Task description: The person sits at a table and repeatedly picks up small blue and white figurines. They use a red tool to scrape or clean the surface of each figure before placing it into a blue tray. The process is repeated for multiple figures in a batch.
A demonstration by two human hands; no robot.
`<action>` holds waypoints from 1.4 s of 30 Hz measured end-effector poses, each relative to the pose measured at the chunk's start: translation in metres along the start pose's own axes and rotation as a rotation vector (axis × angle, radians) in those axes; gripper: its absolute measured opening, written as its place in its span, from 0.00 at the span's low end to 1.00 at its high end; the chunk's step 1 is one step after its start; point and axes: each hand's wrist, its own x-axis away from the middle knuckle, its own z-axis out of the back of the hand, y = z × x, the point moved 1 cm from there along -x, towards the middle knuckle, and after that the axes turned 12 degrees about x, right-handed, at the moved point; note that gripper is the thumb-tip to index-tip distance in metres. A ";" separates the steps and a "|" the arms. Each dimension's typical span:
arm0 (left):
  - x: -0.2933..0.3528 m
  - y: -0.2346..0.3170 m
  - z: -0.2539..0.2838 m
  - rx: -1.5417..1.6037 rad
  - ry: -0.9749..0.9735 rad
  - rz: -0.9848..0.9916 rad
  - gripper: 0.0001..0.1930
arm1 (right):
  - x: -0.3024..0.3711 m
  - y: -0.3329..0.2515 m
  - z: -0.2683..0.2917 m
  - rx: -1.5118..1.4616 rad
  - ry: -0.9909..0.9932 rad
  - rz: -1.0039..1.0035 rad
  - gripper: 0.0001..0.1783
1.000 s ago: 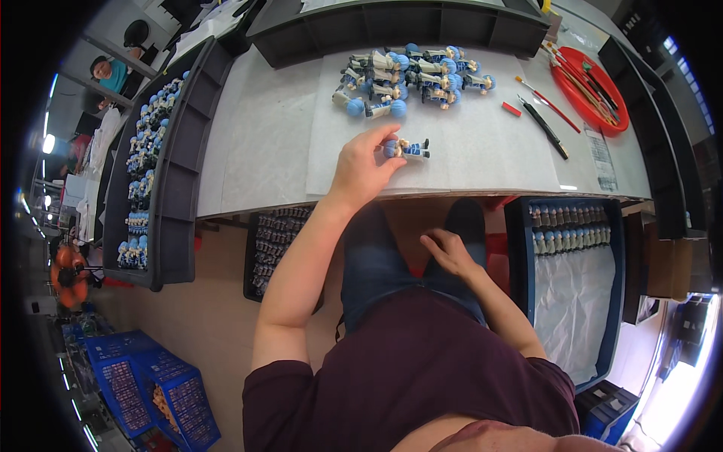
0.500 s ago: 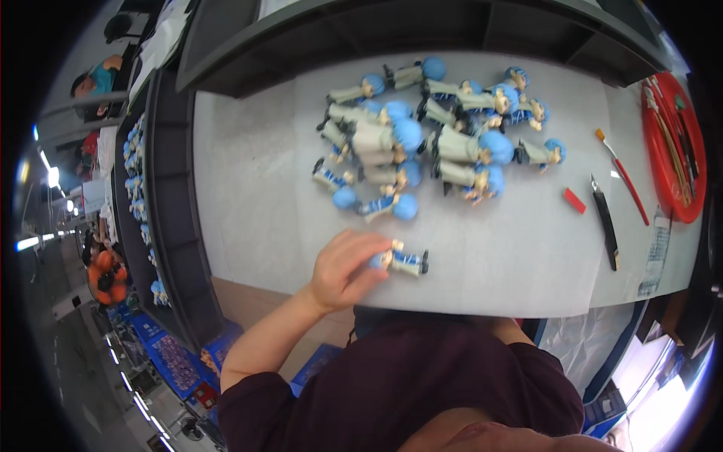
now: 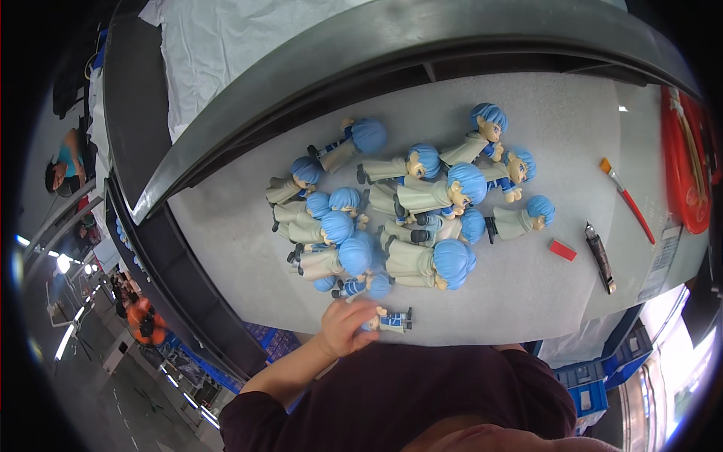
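My left hand (image 3: 345, 325) reaches in from the lower edge and grips the head end of a small blue-and-white figurine (image 3: 394, 320). The figurine lies on the grey foam mat (image 3: 520, 301) near the front edge of the table. Just beyond the hand is a heap of several larger blue-haired figurines in pale robes (image 3: 410, 215), and the nearest of these (image 3: 361, 286) almost touches my fingers. My right hand is out of sight.
To the right of the heap lie a red block (image 3: 562, 250), a dark hand tool (image 3: 600, 258) and an orange-tipped paintbrush (image 3: 626, 200). A red tray (image 3: 687, 169) sits at the far right. A dark shelf edge (image 3: 392, 53) runs along the back. Blue crates (image 3: 591, 377) stand below the table.
The view has swung forward and closer over the table. My left hand stays on the small figurine near the front edge. My right hand, on my lap a second ago, has left the picture.
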 end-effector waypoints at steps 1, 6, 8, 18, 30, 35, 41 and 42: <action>-0.003 0.001 0.002 0.001 0.003 -0.021 0.19 | -0.002 -0.002 0.001 -0.002 0.007 -0.004 0.33; 0.007 0.003 -0.005 0.034 0.097 -0.057 0.18 | -0.014 0.004 -0.009 0.050 -0.014 0.032 0.33; 0.003 0.003 -0.004 0.049 0.127 -0.122 0.18 | -0.017 0.004 -0.016 0.058 0.002 0.042 0.34; 0.008 0.008 -0.014 0.004 0.294 -0.262 0.13 | -0.031 0.001 -0.072 0.117 0.136 0.098 0.36; 0.015 0.003 -0.023 0.202 0.355 -0.344 0.12 | 0.164 -0.102 0.030 -0.053 0.337 0.432 0.19; 0.021 0.003 -0.023 0.228 0.356 -0.370 0.13 | 0.203 -0.155 0.063 -0.158 0.555 0.528 0.13; 0.020 0.007 -0.023 0.029 0.362 -0.523 0.14 | 0.207 -0.132 0.149 -0.064 1.190 0.267 0.10; 0.022 0.009 -0.022 0.046 0.349 -0.459 0.14 | 0.205 -0.121 0.166 -0.038 1.284 0.226 0.10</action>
